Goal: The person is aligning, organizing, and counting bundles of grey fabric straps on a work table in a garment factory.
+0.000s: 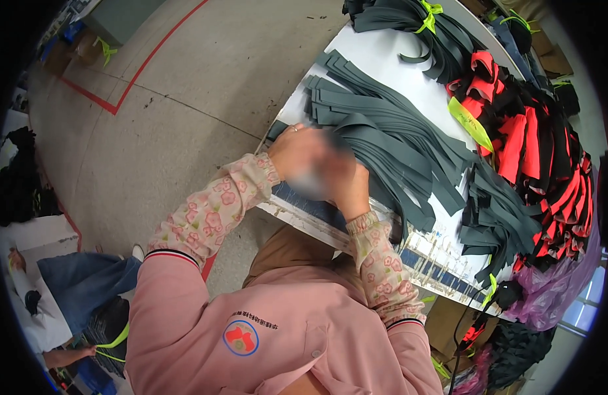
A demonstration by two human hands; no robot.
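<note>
My left hand (293,153), a ring on one finger, is at the near left edge of the white table (376,49). Close on its right is my right hand (351,191), and the two almost meet. A blurred patch covers the fingers of both, so their grip and anything between them cannot be made out. Beside my right hand lies a fanned pile of dark grey flat strips (389,155), some bending down toward the near edge. The end of a dark grey piece (276,130) shows just left of my left hand.
A grey strip bundle with a yellow-green tie (430,16) lies at the far end. Red-and-black strips (524,125) are heaped on the right, near another grey bundle (495,214) and purple plastic (547,289). At lower left, another person's hand (86,352) touches a yellow-green band.
</note>
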